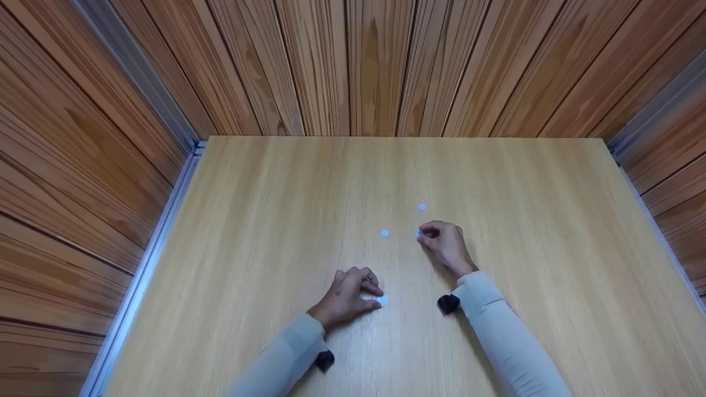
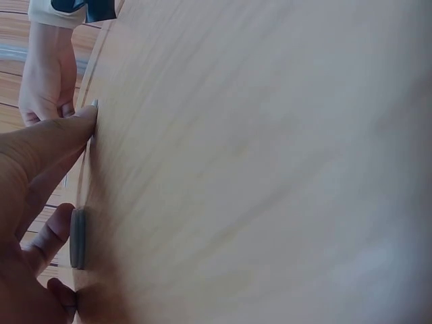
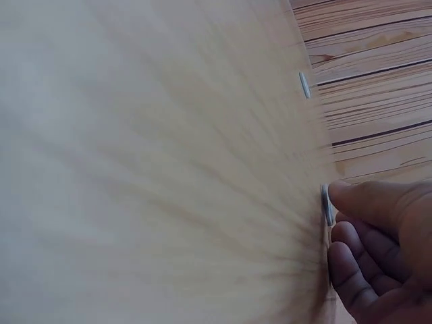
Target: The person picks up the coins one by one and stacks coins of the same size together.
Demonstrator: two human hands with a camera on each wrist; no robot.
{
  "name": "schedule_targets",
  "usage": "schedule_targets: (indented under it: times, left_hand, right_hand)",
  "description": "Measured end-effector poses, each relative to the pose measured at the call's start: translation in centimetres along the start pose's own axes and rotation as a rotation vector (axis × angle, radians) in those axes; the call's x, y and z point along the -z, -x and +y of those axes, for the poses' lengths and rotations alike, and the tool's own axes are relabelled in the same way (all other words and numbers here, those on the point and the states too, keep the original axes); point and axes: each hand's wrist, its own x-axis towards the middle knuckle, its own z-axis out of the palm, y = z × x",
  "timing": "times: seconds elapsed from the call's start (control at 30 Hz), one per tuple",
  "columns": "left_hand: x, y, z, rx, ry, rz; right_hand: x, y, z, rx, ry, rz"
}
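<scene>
My left hand [image 1: 347, 295] is low over the table, its thumb and forefinger at opposite sides of a small white disc [image 1: 383, 300]. In the left wrist view, a fingertip meets the edge of a thin disc [image 2: 94, 106], and two stacked discs [image 2: 78, 237] sit beside the curled fingers. Farther forward and to the right, my right hand [image 1: 445, 245] pinches another white disc [image 1: 419, 233] at the tabletop. The right wrist view shows the thumb against this disc [image 3: 327, 204]. Two more white discs lie flat nearby, one to the left [image 1: 384, 233] and one farther back [image 1: 422, 207].
The pale wooden table [image 1: 265, 209] has a metal rail [image 1: 149, 259] along its left side. Brown plank walls [image 1: 375, 66] rise behind it and at both sides. Black devices [image 1: 448, 304] are worn at both wrists.
</scene>
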Motion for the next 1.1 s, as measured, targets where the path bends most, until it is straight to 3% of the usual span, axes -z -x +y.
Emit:
schedule_targets:
  times: [0.17,0.47,0.9,1.1]
  left_hand:
    - [0.06,0.12,-0.05,-0.043,-0.009,0.008]
    - [0.13,0.13,0.02,-0.029,-0.016,0.004]
    - [0.16,0.07,0.03,0.006,0.022,-0.011]
    - [0.05,0.16,-0.04,-0.034,-0.005,0.005]
  right_hand:
    - [-0.03,-0.14,0.01,0.01,0.002,-0.011]
    - [-0.03,-0.35,-0.21,-0.02,0.013,-0.05]
    - [-0.09,-0.08,-0.31,0.028,0.02,-0.061]
    - [-0.17,0.19,-0.31,0.056,0.056,-0.084]
